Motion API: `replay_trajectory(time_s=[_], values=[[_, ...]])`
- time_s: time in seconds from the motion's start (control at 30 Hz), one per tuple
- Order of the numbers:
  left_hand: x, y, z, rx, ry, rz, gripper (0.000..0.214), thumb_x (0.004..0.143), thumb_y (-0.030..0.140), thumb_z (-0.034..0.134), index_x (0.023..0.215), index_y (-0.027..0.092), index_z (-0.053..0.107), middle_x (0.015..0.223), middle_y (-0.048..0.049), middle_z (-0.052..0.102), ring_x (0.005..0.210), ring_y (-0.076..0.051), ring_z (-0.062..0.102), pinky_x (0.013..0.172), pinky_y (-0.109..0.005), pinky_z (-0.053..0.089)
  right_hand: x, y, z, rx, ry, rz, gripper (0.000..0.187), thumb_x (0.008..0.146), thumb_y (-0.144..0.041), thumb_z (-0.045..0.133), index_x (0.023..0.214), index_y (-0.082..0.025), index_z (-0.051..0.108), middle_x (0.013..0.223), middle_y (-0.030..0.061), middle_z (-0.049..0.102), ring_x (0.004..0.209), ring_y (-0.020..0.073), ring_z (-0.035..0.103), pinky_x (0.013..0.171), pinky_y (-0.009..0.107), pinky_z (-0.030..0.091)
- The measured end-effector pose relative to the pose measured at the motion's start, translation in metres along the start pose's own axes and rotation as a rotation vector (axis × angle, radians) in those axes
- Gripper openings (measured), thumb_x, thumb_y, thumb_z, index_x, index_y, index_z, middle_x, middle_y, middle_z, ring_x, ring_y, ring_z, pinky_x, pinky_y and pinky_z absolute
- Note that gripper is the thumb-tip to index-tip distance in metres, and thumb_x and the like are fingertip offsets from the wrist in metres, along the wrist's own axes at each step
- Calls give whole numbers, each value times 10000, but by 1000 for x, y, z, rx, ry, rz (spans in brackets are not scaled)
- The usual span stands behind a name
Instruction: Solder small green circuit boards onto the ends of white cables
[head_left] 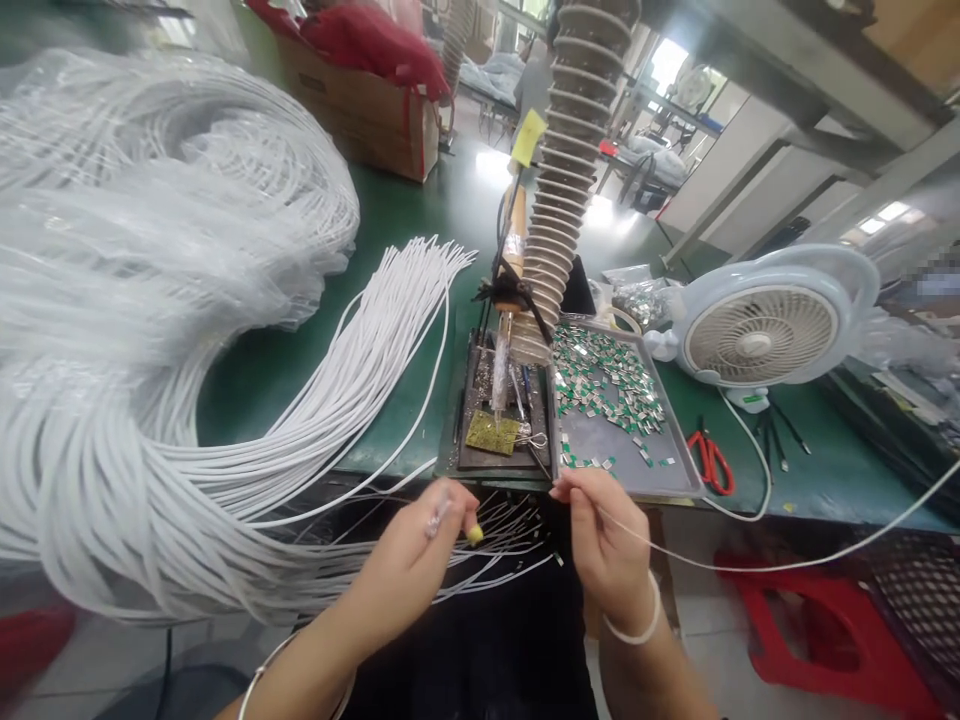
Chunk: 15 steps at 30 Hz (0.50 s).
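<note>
My left hand [411, 550] is closed in front of the table edge, with wrapping on the thumb and a yellow cover on one fingertip. What it pinches, if anything, I cannot make out. Fingers of my right hand [606, 530] are pinched around a thin pale wire [720, 566] that trails off to the right edge. Between and above both hands a wooden-handled soldering iron [501, 375] points down at a yellow sponge [491, 432]. White cables [360, 350] lie in a large bundle to the left, and several cable ends [510, 530] hang below the table edge.
A grey tray [600, 450] holds many small green boards with metal plugs. Right of it are red-handled cutters [710, 460] and a fan [757, 335]. A ribbed hose [574, 150] comes down behind the iron. A cardboard box [360, 110] stands at the back left; a red stool [817, 630] is below right.
</note>
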<state>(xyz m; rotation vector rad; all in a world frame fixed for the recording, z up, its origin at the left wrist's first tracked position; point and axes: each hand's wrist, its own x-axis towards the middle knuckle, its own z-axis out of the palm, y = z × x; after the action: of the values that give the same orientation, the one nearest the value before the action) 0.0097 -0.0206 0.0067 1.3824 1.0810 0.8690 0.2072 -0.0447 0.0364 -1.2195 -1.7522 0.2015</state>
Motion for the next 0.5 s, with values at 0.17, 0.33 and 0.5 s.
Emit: replay_trajectory(time_s=[0.17, 0.33, 0.5], values=[[7, -27, 21, 290, -589, 2, 270, 907, 361, 337, 802, 192, 520, 752, 0, 564, 696, -137, 508, 674, -245, 404, 34, 40, -43, -192, 70, 38, 202, 875, -150, 442, 982, -196, 607, 860, 57, 658, 791, 158, 632, 735, 315, 528], [27, -74, 44, 443, -858, -17, 157, 733, 230, 559, 882, 198, 596, 815, 6, 607, 734, -157, 544, 649, -247, 396, 83, 105, -72, -345, 44, 191, 239, 883, -271, 413, 923, -174, 629, 894, 84, 680, 835, 197, 642, 782, 371, 526], [48, -111, 46, 548, -969, -72, 154, 727, 206, 623, 875, 166, 624, 788, -1, 614, 699, -163, 560, 642, -290, 426, 111, 158, -75, -461, -1, 274, 251, 909, -295, 428, 942, -151, 630, 979, 98, 659, 944, 207, 615, 884, 419, 484]])
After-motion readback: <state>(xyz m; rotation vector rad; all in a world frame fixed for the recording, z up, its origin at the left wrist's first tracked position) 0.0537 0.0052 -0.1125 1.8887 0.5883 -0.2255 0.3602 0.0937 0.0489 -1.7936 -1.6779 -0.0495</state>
